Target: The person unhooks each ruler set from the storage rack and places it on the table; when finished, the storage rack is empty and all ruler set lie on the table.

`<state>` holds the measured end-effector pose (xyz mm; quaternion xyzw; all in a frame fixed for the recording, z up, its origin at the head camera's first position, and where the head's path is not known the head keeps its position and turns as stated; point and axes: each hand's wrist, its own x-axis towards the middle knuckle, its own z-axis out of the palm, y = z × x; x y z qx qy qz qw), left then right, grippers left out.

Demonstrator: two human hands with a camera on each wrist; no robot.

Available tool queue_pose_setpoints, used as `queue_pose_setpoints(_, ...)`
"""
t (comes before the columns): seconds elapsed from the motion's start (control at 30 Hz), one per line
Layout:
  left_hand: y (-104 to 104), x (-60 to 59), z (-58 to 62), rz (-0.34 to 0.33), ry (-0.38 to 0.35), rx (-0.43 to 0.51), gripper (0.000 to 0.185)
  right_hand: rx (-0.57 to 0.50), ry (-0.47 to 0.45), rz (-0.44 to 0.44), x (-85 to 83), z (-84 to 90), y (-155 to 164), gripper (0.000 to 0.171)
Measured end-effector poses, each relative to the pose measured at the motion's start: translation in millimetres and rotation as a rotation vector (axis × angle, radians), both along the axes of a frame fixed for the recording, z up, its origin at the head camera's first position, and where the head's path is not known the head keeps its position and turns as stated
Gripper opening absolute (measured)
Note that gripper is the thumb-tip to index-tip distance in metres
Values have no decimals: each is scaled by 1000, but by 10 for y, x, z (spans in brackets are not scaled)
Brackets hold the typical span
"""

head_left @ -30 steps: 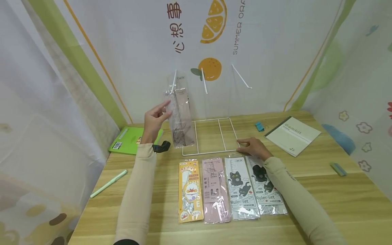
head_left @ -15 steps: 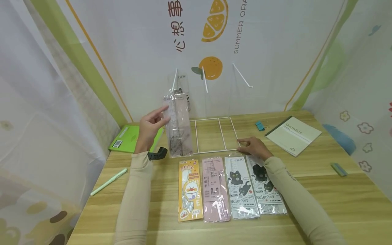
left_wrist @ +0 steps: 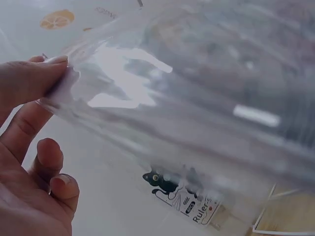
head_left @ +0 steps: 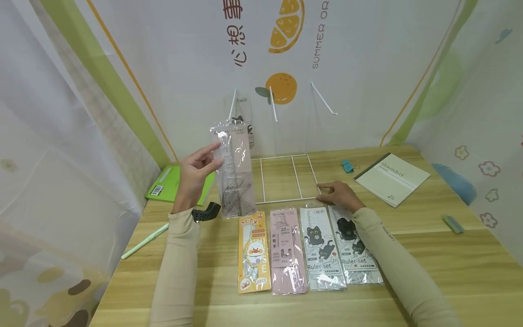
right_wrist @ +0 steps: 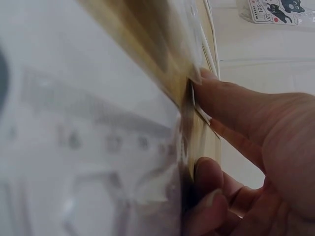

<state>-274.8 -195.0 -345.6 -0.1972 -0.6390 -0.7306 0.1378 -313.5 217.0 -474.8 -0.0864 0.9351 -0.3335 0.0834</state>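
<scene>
Hanging upright in the air: clear ruler pack [head_left: 234, 169], held above the bench [head_left: 429, 254], its lower end just over the top of the yellow duck pack [head_left: 254, 252].
Left grip: left hand [head_left: 195, 175] pinches the pack's upper left edge between thumb and forefinger; the other fingers are loosely curled and apart from it.
Right grip: right hand [head_left: 340, 196] rests on the bench with a fingertip on the near right corner of the white wire frame [head_left: 286, 179]; the remaining fingers are curled under, at the top edge of the cat ruler pack [head_left: 355, 247].
Change: the clear ruler pack now sits lower and further left than a second ago, drawn off the left wire hook [head_left: 232, 105]; a second pack [head_left: 244, 119] stays on that hook. The right hand has kept its place.
Left wrist view: the pinch shows close up, left hand [left_wrist: 29, 147] on the glossy film of the clear ruler pack [left_wrist: 197, 98], with the hooked cat-printed pack [left_wrist: 189, 196] seen through it.
Right wrist view: the right hand [right_wrist: 256, 147] at the wire frame corner, half covered by blurred film; the grip on the film itself cannot be judged.
Beside: pink ruler pack [head_left: 286, 250], grey cat pack [head_left: 323, 247], notebook [head_left: 392, 179].
</scene>
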Motion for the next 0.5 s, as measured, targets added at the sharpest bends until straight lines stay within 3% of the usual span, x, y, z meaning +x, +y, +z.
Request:
queue_pose_setpoints(0.2, 20, 99, 35, 5, 27, 18, 46, -3, 7, 3, -1, 9, 5, 57)
queue_pose_setpoints(0.27, 26, 150, 26, 8, 5, 12, 45, 0, 8, 1, -7, 5, 7, 57)
queue_pose_setpoints(0.37, 10, 255, -33, 12, -85, -30, 44, -2, 7, 1, -20, 7, 6, 58)
queue_pose_setpoints(0.5, -83, 414, -203, 23, -280, -132, 46, -10, -6, 2, -23, 8, -8, 58)
